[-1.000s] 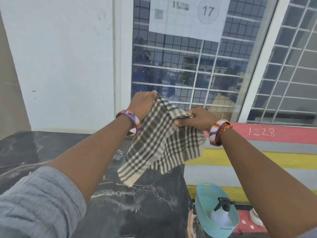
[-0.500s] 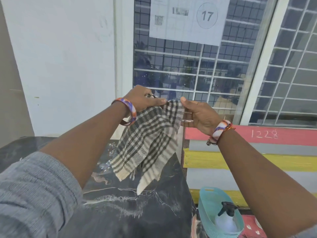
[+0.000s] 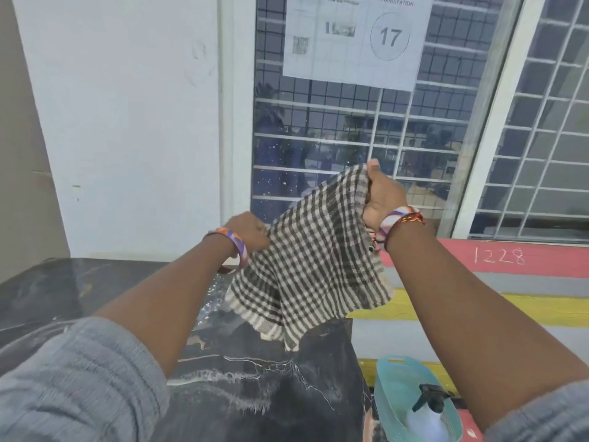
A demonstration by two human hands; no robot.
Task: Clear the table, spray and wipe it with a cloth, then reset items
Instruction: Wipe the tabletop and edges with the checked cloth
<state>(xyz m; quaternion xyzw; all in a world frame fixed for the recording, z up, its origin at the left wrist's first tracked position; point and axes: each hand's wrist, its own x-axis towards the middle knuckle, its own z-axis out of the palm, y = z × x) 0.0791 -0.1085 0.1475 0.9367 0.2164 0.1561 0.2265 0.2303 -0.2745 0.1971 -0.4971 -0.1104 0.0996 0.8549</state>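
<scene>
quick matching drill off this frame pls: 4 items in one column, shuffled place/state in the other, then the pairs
Things
1. checked cloth
2. spray bottle
3. table
4. sheet marked 17

Place or state
A. stuck on the window
B. lying in the teal basket, right of the table
C. dark marbled top, wet with streaks and droplets
D. held up in the air, stretched between the left hand and the right hand

Pairs: 1-D, 2-B, 3-C, 4-A
</scene>
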